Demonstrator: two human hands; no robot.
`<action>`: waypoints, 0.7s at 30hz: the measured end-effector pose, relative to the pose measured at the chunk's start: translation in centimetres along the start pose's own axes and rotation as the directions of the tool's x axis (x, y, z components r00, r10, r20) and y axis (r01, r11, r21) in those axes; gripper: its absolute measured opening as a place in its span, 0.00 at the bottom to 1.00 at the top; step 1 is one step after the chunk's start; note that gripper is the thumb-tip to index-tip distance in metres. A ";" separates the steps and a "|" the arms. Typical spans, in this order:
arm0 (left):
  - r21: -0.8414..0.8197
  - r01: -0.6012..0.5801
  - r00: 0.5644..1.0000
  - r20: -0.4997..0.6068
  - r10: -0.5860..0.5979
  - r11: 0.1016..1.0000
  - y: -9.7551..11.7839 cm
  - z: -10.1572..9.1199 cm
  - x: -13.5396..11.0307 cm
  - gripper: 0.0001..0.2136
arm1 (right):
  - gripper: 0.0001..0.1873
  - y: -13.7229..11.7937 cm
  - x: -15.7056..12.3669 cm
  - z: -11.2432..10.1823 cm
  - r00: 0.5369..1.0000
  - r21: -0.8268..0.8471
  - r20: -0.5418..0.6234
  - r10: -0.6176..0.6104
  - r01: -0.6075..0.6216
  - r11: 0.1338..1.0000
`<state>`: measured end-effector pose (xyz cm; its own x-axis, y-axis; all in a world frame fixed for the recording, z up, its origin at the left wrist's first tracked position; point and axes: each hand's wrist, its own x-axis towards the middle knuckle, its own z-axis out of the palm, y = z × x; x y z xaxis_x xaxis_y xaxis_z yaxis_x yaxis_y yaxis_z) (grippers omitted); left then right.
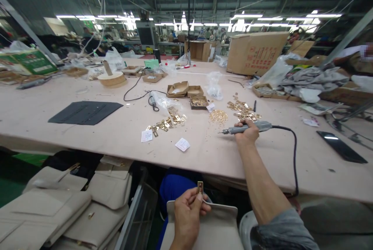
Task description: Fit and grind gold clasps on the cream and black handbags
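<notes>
My left hand (pixel 188 209) is low in front of me, below the table edge, pinching a small brass clasp (pixel 199 187) against the top of a beige bag (pixel 214 224) on my lap. My right hand (pixel 247 130) rests on the table, closed round a grey electric screwdriver (pixel 247 128) whose bit points left. Its black cable (pixel 294 153) runs off to the right and over the table edge. Just beyond the tool lie a pile of small gold screws (pixel 218 117) and loose brass fittings (pixel 243 109).
More brass fittings (pixel 167 122), small cardboard trays (pixel 186 90), paper tags (pixel 182 144) and a dark grey panel (pixel 86 112) lie on the pink table (pixel 116 133). A phone (pixel 340 146) lies right. Beige bags (pixel 58 203) are stacked lower left. Large boxes (pixel 256 52) stand behind.
</notes>
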<state>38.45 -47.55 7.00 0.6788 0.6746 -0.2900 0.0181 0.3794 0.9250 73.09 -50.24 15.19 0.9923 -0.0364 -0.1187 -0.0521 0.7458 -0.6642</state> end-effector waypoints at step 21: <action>-0.058 0.034 0.998 -0.053 -0.037 0.998 0.1 0.5 0.9 0.24 | 0.10 4.5 1.7 -0.9 0.962 -0.046 -0.240 -0.134 0.126 0.991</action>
<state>39.45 -47.17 6.96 0.6379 0.6925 -0.3371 -0.0010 0.4384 0.8988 74.48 -47.56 11.35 0.9341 -0.2943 -0.2023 0.0686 0.7038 -0.7071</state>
